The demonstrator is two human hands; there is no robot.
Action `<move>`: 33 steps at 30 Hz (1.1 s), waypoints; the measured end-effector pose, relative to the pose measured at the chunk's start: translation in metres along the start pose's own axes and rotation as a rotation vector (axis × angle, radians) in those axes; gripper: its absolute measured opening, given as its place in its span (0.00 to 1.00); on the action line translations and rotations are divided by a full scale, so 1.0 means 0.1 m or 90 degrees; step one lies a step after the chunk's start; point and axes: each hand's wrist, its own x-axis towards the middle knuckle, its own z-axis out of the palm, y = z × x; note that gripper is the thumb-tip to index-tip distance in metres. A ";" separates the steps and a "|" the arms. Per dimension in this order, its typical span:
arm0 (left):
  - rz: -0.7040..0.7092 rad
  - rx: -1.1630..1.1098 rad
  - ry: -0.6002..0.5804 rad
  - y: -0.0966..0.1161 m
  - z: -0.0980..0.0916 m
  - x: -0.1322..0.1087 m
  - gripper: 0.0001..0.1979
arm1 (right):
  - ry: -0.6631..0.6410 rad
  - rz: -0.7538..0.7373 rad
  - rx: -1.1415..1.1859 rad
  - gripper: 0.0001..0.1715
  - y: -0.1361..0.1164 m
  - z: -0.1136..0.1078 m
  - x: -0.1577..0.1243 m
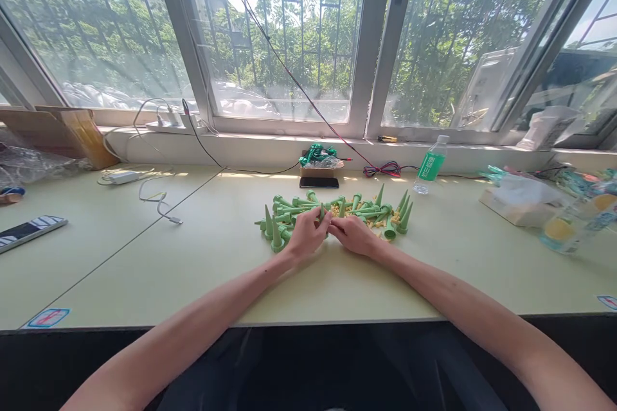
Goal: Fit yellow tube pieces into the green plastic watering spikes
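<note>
A pile of green plastic cones lies across the middle of the table, some upright and some on their sides, with small yellow pieces scattered among them. At the front of the pile, my left hand is closed, its fingers round a green cone that points up. My right hand almost touches it from the right, its fingers pressed together; what they hold, if anything, is hidden. Several cones stand upright beyond my right hand.
Behind the pile are a black phone and a small box of green items. A bottle stands back right, a tissue box farther right. Cables and another phone lie left.
</note>
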 end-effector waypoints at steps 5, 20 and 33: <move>-0.008 0.015 0.026 -0.03 -0.02 0.03 0.16 | 0.038 0.019 0.028 0.18 -0.01 0.00 -0.01; -0.006 0.022 0.027 -0.03 -0.02 0.02 0.17 | 0.027 -0.003 0.003 0.18 0.05 0.03 -0.01; -0.006 0.021 0.019 -0.01 -0.02 0.01 0.16 | 0.018 0.004 -0.014 0.18 0.04 0.03 -0.02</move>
